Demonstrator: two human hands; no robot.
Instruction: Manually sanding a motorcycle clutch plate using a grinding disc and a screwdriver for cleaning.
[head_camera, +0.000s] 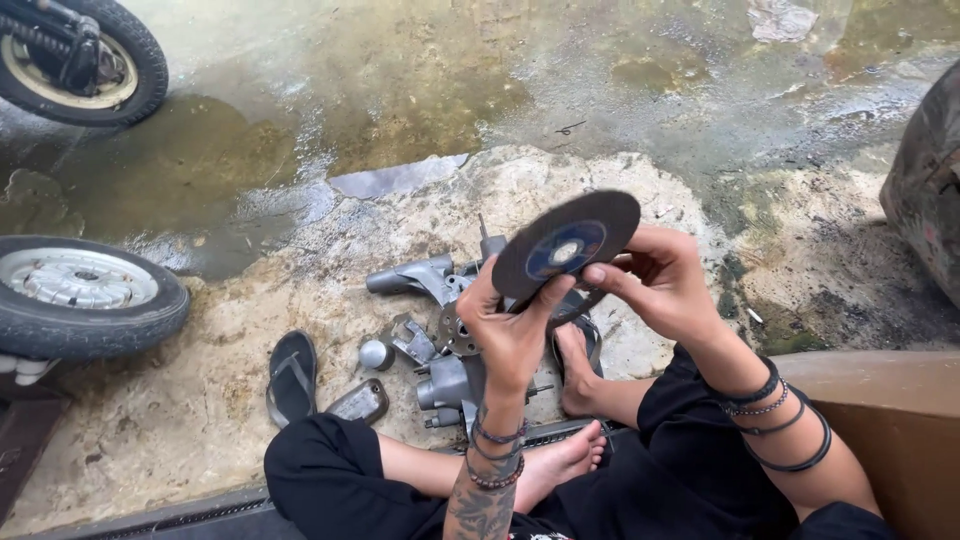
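A dark round cutting disc (566, 243) with a blue centre label is held up in front of me. My left hand (508, 326) grips its lower left edge. My right hand (662, 281) pinches its right edge with the fingertips. Below the disc, on the rough ground, lies a grey metal engine part (440, 330) with several smaller metal pieces about it. My bare feet (570, 420) rest next to that part.
A black sandal (291, 374) lies left of the metal parts. A small wheel with a tyre (82, 294) lies at the left, another wheel (78, 60) stands at the top left. The floor beyond is wet. A brown board (880, 400) is at my right.
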